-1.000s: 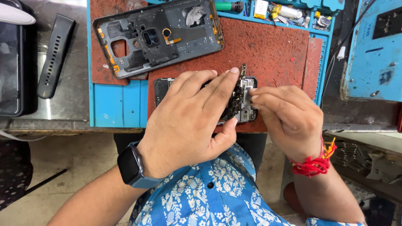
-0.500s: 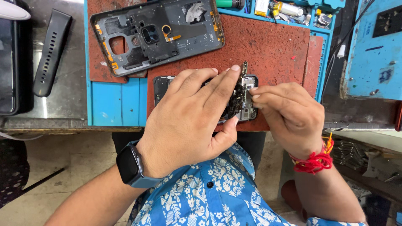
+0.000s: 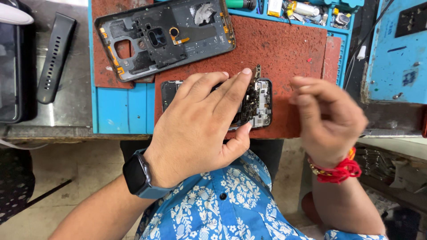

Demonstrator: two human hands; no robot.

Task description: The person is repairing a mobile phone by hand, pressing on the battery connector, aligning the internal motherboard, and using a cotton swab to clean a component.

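Left hand: we see the left hand (image 3: 200, 122) laid flat over the opened phone (image 3: 260, 104), fingers spread and pressing down, thumb hooked at the near edge; it pins rather than grasps, which we judge keeps the body from sliding on the mat.
Right hand: the right hand (image 3: 327, 115) hangs just beside the phone's right end, clear of it, fingers curled loosely inward; whether a small part is pinched in them we cannot tell (the fingertips are blurred).
Phone: it lies on the red work mat (image 3: 284, 49), near the bench's front edge, its exposed circuit board (image 3: 254, 100) at the right end, uncovered by the palm.
Long axis: left to right across the bench, board end pointing towards the right hand; a thin piece stands up from the board by the left fingertips.
Back cover: the dark rear shell (image 3: 164, 38) rests inside-up beyond the phone, slightly tilted, well apart from both hands.
Surroundings: a parts tray (image 3: 307, 9) along the far edge, a watch strap (image 3: 55, 58) off to the left.
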